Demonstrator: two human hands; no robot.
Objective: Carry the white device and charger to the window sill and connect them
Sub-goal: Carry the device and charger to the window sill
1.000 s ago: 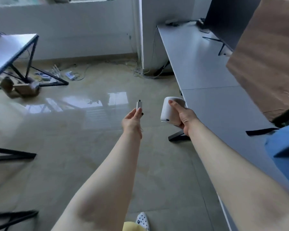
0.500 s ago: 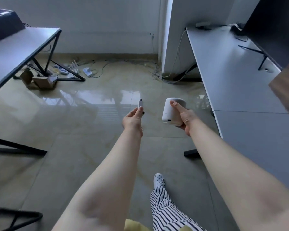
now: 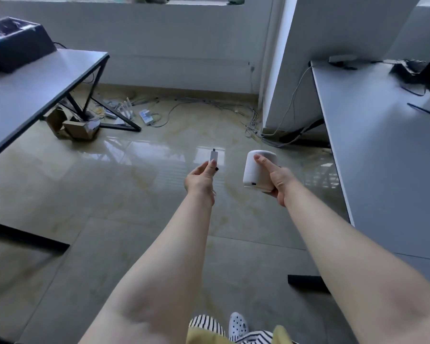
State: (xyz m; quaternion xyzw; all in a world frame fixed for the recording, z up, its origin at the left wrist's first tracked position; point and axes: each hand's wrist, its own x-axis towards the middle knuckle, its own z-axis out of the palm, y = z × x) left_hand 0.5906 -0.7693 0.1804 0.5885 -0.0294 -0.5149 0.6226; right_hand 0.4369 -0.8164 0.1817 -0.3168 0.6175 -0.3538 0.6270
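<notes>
My right hand (image 3: 277, 182) grips the white device (image 3: 255, 170), a small rounded cylinder held upright with a dark port low on its side. My left hand (image 3: 200, 178) pinches the charger plug (image 3: 213, 155), a small white connector with its metal tip pointing up. The two hands are held out in front of me, a hand's width apart, over the tiled floor. The window sill (image 3: 199, 2) runs along the top of the far white wall.
A grey table (image 3: 35, 88) with a black box (image 3: 15, 47) stands at the left, cardboard scraps (image 3: 72, 125) and cables (image 3: 209, 105) on the floor beyond it. A long grey desk (image 3: 382, 145) lines the right, behind a white pillar (image 3: 308, 58). Glossy floor lies open ahead.
The view has swung left and forward: the window wall and left table are nearer, the right desk has slid toward the edge. Both hands keep the same hold.
</notes>
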